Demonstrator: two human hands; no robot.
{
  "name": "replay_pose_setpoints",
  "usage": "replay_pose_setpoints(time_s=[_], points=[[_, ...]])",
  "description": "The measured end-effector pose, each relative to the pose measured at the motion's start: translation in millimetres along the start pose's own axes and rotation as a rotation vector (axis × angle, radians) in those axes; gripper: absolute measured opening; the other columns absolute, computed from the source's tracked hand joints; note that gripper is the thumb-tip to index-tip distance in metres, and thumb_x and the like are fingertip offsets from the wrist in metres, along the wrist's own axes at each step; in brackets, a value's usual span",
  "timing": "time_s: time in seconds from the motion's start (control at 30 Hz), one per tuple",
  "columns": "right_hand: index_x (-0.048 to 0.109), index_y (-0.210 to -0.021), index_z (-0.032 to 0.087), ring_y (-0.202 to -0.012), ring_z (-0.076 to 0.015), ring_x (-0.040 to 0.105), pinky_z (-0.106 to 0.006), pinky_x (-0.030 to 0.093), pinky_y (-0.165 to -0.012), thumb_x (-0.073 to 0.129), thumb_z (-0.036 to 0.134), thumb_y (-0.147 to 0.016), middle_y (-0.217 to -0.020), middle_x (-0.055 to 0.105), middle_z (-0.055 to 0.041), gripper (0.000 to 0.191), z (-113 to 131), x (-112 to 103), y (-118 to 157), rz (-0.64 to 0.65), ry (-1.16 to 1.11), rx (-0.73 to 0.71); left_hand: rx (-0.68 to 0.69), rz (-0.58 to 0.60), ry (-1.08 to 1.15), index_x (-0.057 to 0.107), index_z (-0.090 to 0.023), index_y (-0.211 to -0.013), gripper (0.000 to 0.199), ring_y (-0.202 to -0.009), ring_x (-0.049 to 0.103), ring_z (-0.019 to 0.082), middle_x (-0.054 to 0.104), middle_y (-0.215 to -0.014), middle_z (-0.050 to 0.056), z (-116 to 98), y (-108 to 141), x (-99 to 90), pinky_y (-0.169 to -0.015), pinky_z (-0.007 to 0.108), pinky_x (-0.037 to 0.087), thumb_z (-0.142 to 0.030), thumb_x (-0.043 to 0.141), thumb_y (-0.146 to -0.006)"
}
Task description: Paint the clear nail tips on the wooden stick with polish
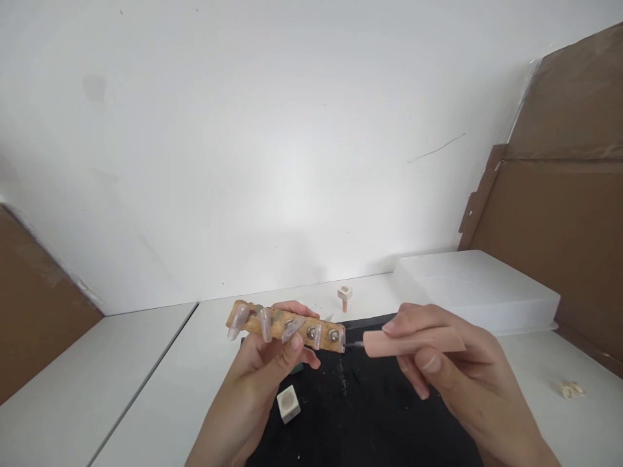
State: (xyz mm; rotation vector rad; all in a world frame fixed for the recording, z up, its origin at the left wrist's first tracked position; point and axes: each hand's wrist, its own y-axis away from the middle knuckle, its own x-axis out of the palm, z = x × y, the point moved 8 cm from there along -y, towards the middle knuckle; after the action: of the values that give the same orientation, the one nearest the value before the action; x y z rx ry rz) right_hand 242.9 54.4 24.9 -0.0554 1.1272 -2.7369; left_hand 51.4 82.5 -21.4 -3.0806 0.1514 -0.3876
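Note:
My left hand (272, 363) is closed around a yellowish strip (280, 324) with several round metal studs along it and several glossy, pale nail-shaped pieces fixed to it. In my right hand (438, 357) is a pink handle (409, 342) with a thin dark brush tip, pinched between thumb and fingers. The brush tip meets or nearly meets the pale piece (342, 339) at the strip's right end. Both hands are above a black mat (370, 408).
A pale cube (289, 404) sits on the mat. Behind it stands a small pale block on a pink stem (344, 295). A translucent white box (477, 285) is at right, near small beige rings (572, 390). Brown cardboard (559, 194) borders the right side.

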Motion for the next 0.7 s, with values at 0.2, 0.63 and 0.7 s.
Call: replay_pose_setpoints(time_s=[0.2,0.63,0.7], points=[[0.077,-0.099,0.036,-0.076,-0.0183,0.071,-0.033,0.056,-0.072,0.062,0.038,-0.095,-0.088,0.080,0.0005,0.016,-5.7,1.1,2.7,0.006,-0.031,0.060,0.020,0.010,0.012,0.070,-0.027,-0.095,0.018,-0.078,0.057,0.018,0.066,-0.102,0.003,-1.2,0.6,2.0,-0.071,0.033,0.047,-0.037,0.073,-0.080],[0.078,-0.093,0.036,-0.059,-0.0157,0.063,-0.037,0.057,-0.072,0.062,0.036,-0.095,-0.086,0.078,-0.0004,0.016,-1.9,3.2,1.8,0.009,-0.079,0.021,0.008,0.007,0.002,0.070,-0.028,-0.094,0.017,-0.080,0.057,0.019,0.065,-0.103,0.003,-1.4,0.9,1.6,-0.073,0.034,0.046,-0.038,0.073,-0.080],[0.079,-0.095,0.037,-0.066,-0.0169,0.067,-0.036,0.056,-0.071,0.061,0.036,-0.096,-0.090,0.078,-0.0010,0.017,0.2,1.2,2.7,-0.016,-0.062,-0.004,0.004,0.005,0.001,0.070,-0.028,-0.095,0.017,-0.080,0.057,0.019,0.065,-0.104,0.003,-0.7,0.9,1.0,-0.073,0.034,0.046,-0.037,0.072,-0.080]])
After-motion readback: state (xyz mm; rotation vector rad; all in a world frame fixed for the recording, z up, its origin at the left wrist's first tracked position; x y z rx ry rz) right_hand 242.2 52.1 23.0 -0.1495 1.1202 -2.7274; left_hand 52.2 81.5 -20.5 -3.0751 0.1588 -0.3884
